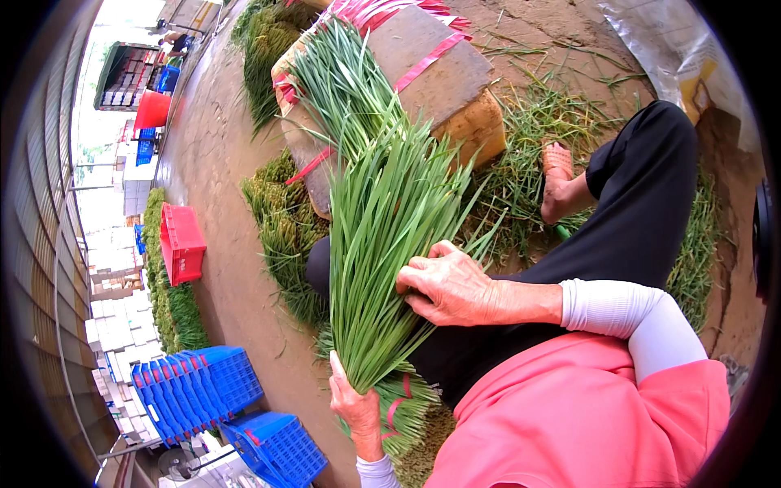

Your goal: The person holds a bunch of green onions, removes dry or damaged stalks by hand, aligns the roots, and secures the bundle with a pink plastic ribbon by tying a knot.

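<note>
A large fanned bunch of garlic chives (390, 236) lies across my lap, its long green leaves pointing away from me. My left hand (355, 407) is closed round the narrow near end of the bunch. Against the bunch's right side, the curled fingers of my right hand (447, 285) pinch at the leaves; the fingertips are partly hidden. Beyond it, more loose chives (346, 77) lie on a low wooden bench (464, 106), overlapping the far leaf tips. Pink-red tie strips (427, 61) rest on the bench top, with a heap of them at its far end.
Cut leaf scraps (529, 122) litter the floor around my sandalled foot. Stacked green bundles (281, 236) stand left of the bench, and red-banded bundles (399, 411) lie beside my left hand. Blue crates (195, 390) and a red crate (182, 242) stand farther left.
</note>
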Available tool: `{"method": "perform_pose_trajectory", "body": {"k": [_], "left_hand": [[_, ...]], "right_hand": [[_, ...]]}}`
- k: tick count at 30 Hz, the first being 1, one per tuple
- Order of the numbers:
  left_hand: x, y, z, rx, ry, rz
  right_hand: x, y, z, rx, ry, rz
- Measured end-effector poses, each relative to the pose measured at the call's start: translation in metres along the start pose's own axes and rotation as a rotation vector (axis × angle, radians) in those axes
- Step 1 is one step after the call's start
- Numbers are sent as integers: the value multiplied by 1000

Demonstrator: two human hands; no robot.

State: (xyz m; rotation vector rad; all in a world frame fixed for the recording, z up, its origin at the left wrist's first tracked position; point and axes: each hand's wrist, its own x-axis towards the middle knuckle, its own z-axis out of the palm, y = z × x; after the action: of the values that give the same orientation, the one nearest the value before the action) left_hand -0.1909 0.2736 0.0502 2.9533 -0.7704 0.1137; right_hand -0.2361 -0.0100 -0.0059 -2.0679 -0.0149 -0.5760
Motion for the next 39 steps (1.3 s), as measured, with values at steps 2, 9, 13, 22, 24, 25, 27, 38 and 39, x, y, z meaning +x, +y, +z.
{"method": "perform_pose_trajectory", "body": {"k": [2, 9, 13, 22, 24, 25, 27, 38, 39], "left_hand": [[2, 3, -4, -9, -2, 16], [7, 0, 0, -6, 93, 157], [7, -1, -1, -37, -22, 37], [9, -15, 12, -63, 35, 115], [10, -15, 13, -65, 30, 117], [11, -14, 12, -53, 21, 117], [11, -13, 10, -25, 2, 111], [16, -18, 19, -29, 146, 238], [16, -19, 19, -39, 154, 240]], "right_hand": [[0, -2, 1, -51, 27, -84], [-1, -12, -7, -117, 51, -166], [-6, -17, -13, 6, 113, 17], [-13, 52, -103, -517, 82, 388], [-2, 56, -95, -395, 259, 218], [2, 60, -86, -424, 269, 167], [9, 62, -75, -405, 248, 122], [15, 73, -65, -8, 112, 560], [15, 77, -71, 45, 142, 598]]}}
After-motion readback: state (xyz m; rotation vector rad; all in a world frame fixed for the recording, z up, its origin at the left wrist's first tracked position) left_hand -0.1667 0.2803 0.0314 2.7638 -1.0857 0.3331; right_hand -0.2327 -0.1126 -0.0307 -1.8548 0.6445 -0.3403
